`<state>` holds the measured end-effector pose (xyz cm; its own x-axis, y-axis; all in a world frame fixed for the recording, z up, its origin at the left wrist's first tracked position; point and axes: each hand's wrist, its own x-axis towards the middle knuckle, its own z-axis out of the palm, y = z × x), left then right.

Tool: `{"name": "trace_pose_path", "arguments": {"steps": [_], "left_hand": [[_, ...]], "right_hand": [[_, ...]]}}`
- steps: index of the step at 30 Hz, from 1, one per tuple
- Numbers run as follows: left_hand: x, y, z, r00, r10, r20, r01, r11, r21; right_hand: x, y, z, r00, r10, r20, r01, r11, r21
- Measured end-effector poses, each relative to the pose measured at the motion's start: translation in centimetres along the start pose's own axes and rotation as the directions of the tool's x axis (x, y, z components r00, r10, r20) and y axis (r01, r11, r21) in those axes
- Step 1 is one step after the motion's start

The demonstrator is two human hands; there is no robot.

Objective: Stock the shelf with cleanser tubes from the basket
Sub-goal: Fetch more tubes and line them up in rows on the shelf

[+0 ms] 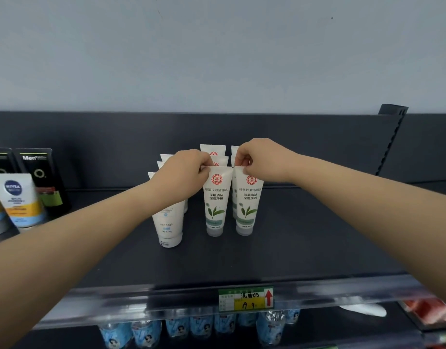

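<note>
Two white cleanser tubes with green leaf prints stand cap-down at the front of two rows on the dark shelf (305,250). My left hand (184,170) pinches the top corner of the left front tube (216,202). My right hand (262,159) pinches the top edge of the right front tube (248,204). More of the same tubes (213,150) stand behind them. To the left stands a row of plain white tubes (168,222), partly hidden by my left arm. The basket is out of sight.
At the far left stand a blue-and-yellow tube (19,200) and black men's tubes (44,177). A price tag (246,298) sits on the shelf's front rail. Blue-labelled bottles (199,326) fill the shelf below. A black upright bracket (390,139) stands at the right.
</note>
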<state>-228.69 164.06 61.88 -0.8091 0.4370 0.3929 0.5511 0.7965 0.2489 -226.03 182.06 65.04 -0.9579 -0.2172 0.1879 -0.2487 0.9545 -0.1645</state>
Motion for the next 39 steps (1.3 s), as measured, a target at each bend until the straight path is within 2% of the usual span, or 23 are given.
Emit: {"name": "trace_pose_path", "arguments": {"steps": [10, 20, 29, 39], "left_hand": [[-0.3, 0.3, 0.1, 1.000, -0.006, -0.009, 0.006, 1.000, 0.004], [-3.0, 2.6, -0.9, 0.991, 0.126, -0.055, -0.108, 0.959, 0.260], [-8.3, 4.6, -2.7, 0.998, 0.012, -0.055, 0.013, 0.901, 0.433], [-16.5, 4.1, -4.9, 0.987, -0.119, -0.109, 0.158, 0.837, 0.524]], "right_hand": [[-1.3, 0.4, -0.5, 0.999, 0.007, -0.035, -0.006, 1.000, 0.026], [-4.5, -0.1, -1.3, 1.000, -0.009, 0.000, 0.009, 0.999, -0.037], [-7.5, -1.3, -0.7, 0.986, -0.164, 0.009, 0.163, 0.976, -0.142], [-8.8, -6.9, 2.5, 0.916, -0.398, -0.044, 0.398, 0.917, -0.006]]}}
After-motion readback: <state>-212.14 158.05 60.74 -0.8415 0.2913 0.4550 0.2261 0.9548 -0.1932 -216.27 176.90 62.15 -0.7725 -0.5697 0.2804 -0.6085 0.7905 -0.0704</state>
